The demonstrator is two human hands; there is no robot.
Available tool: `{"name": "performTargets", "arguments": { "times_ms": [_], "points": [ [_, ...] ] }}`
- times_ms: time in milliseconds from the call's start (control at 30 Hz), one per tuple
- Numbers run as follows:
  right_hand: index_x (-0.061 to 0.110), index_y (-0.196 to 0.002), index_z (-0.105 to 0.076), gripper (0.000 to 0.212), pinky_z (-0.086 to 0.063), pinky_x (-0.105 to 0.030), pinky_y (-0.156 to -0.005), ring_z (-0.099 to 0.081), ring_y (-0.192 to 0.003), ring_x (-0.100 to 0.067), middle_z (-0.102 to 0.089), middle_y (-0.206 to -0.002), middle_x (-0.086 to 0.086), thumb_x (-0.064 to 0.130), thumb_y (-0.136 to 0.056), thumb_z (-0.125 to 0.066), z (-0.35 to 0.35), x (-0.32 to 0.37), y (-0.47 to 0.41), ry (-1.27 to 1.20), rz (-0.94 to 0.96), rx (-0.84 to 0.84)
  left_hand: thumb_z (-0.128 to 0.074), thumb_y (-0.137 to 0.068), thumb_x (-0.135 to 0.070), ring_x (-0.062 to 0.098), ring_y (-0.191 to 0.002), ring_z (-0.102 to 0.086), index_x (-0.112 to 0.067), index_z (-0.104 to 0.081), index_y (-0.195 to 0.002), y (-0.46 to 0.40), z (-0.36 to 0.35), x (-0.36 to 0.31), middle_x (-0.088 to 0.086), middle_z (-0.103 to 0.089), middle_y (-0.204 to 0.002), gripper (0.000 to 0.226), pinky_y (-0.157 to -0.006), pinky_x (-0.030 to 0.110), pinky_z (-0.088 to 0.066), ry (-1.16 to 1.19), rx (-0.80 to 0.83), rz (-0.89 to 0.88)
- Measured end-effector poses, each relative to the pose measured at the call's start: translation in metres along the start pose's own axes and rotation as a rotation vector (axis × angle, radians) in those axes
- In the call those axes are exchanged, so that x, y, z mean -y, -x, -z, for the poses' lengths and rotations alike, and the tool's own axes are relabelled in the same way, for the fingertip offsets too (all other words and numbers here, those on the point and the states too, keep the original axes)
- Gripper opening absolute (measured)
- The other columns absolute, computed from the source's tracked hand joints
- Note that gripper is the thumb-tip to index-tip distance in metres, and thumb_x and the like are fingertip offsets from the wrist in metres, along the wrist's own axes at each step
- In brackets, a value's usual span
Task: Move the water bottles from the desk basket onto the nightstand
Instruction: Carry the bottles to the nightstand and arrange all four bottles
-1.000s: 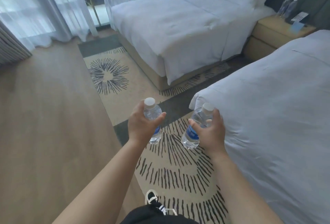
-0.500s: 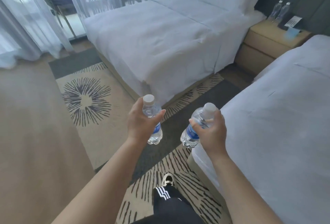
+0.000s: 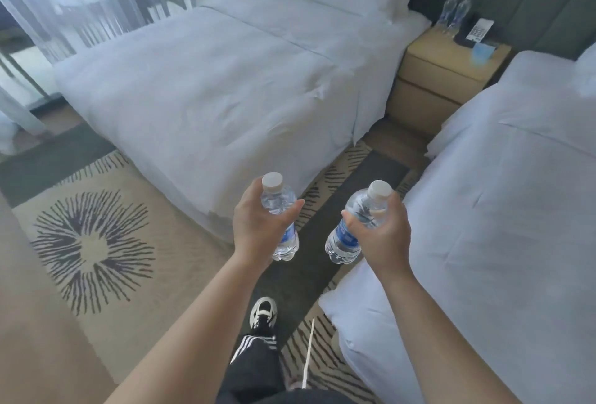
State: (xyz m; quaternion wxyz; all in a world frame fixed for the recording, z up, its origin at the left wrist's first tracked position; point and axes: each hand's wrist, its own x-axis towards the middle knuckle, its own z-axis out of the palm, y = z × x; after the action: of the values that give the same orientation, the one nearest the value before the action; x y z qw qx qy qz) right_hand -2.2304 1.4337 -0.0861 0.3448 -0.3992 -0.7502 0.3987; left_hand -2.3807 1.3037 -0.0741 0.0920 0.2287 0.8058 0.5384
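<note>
Head view, mid-carry between two hotel beds. Left grip point(image 3: 258, 223) wrapped closed around one capped water bottle point(image 3: 280, 220), held upright at about waist level; right grip point(image 3: 383, 236) likewise closed around a second bottle point(image 3: 351, 226), tilted with its cap leaning toward the right. Both bottles clear, blue-labelled, white-capped, held apart from each other above the dark strip of patterned rug point(image 3: 93, 249). Below them, one striped trouser leg and a sneaker point(image 3: 263, 311) stepping forward along the aisle.

Farther out: near bed point(image 3: 503, 242) at the right, far bed point(image 3: 225, 81) ahead and left, both made up in white. Between their heads, well apart from the grips, stood the wooden nightstand point(image 3: 432, 81), already carrying two bottles on nightstand point(image 3: 454, 12) upright near its back left corner, just beside a dark phone point(image 3: 477, 32) and a small blue card point(image 3: 483, 50). Sheer curtains point(image 3: 96, 0) at the far left. No desk basket anywhere in sight.

Judged from this: pickup finished for this pair, transport roughly partway, with the aisle between the beds left to walk. Setting down not yet done. Bare wood at the front of the nightstand looked free for both. Whether more bottles waited in the basket: impossible to tell.
</note>
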Motion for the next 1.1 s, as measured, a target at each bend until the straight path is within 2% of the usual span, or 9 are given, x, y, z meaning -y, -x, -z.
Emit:
{"name": "performTargets", "arguments": {
  "times_ms": [133, 300, 467, 633, 767, 933, 1033, 1100],
  "points": [
    [0.014, -0.125, -0.052, 0.063, -0.031, 0.01, -0.074, -0.051, -0.103, -0.01, -0.058, -0.12, -0.004, 0.027, -0.072, -0.083, -0.028, -0.01, -0.057, 0.041, -0.067, -0.105, -0.083, -0.067, -0.045, 0.015, -0.094, -0.064, -0.029, -0.057, -0.107, -0.082, -0.026, 0.005, -0.01, -0.066, -0.098, 0.05, -0.084, 0.046, -0.054, 0.005, 0.117, -0.022],
    [0.016, -0.125, -0.051, 0.063, -0.033, 0.003, -0.074, -0.055, -0.11, -0.015, -0.058, -0.121, -0.003, 0.03, -0.072, -0.082, -0.068, -0.011, -0.132, 0.057, -0.169, -0.251, -0.081, -0.067, -0.048, 0.015, -0.095, -0.062, -0.037, -0.051, -0.104, -0.191, -0.055, 0.001, -0.012, -0.064, -0.1, 0.049, -0.083, 0.046, -0.054, -0.034, 0.238, -0.079],
    [0.018, -0.13, -0.049, 0.068, -0.032, 0.003, -0.074, -0.051, -0.108, -0.007, -0.056, -0.125, -0.001, 0.034, -0.072, -0.081, -0.094, -0.007, -0.199, 0.061, -0.228, -0.37, -0.08, -0.066, -0.05, 0.015, -0.092, -0.063, -0.034, -0.052, -0.103, -0.284, -0.08, -0.009, -0.012, -0.064, -0.097, 0.048, -0.08, 0.047, -0.055, -0.073, 0.307, -0.145],
    [0.018, -0.128, -0.05, 0.066, -0.034, -0.002, -0.077, -0.052, -0.105, -0.008, -0.057, -0.122, -0.002, 0.035, -0.072, -0.081, -0.1, -0.012, -0.254, 0.104, -0.251, -0.451, -0.078, -0.066, -0.053, 0.016, -0.091, -0.063, -0.044, -0.045, -0.099, -0.348, -0.116, -0.017, -0.015, -0.063, -0.096, 0.047, -0.076, 0.042, -0.056, -0.096, 0.355, -0.187],
    [0.016, -0.127, -0.05, 0.066, -0.036, -0.006, -0.078, -0.052, -0.104, -0.009, -0.058, -0.121, -0.002, 0.034, -0.072, -0.081, -0.1, -0.026, -0.295, 0.125, -0.278, -0.491, -0.076, -0.064, -0.057, 0.014, -0.088, -0.064, -0.044, -0.045, -0.099, -0.387, -0.158, -0.023, -0.015, -0.063, -0.095, 0.049, -0.074, 0.039, -0.056, -0.097, 0.379, -0.209],
    [0.015, -0.126, -0.051, 0.064, -0.044, -0.021, -0.085, -0.055, -0.108, -0.014, -0.058, -0.121, -0.003, 0.031, -0.072, -0.082, -0.087, -0.056, -0.361, 0.134, -0.296, -0.501, -0.077, -0.066, -0.054, 0.009, -0.087, -0.06, -0.053, -0.039, -0.096, -0.431, -0.227, -0.034, -0.029, -0.055, -0.088, 0.049, -0.076, 0.04, -0.057, -0.08, 0.423, -0.234],
    [0.017, -0.124, -0.052, 0.062, -0.037, -0.005, -0.077, -0.054, -0.102, -0.011, -0.06, -0.118, -0.001, 0.031, -0.072, -0.082, -0.071, -0.081, -0.413, 0.121, -0.309, -0.508, -0.075, -0.065, -0.056, 0.01, -0.083, -0.06, -0.05, -0.038, -0.092, -0.461, -0.281, -0.047, -0.026, -0.055, -0.084, 0.046, -0.076, 0.043, -0.057, -0.085, 0.428, -0.251],
    [0.018, -0.122, -0.053, 0.06, -0.036, -0.001, -0.071, -0.055, -0.1, -0.011, -0.06, -0.115, 0.001, 0.033, -0.071, -0.082, -0.056, -0.098, -0.452, 0.113, -0.307, -0.51, -0.076, -0.065, -0.056, 0.007, -0.08, -0.058, -0.049, -0.037, -0.09, -0.482, -0.321, -0.063, -0.026, -0.053, -0.081, 0.047, -0.075, 0.04, -0.056, -0.092, 0.422, -0.26]
  ]
}}
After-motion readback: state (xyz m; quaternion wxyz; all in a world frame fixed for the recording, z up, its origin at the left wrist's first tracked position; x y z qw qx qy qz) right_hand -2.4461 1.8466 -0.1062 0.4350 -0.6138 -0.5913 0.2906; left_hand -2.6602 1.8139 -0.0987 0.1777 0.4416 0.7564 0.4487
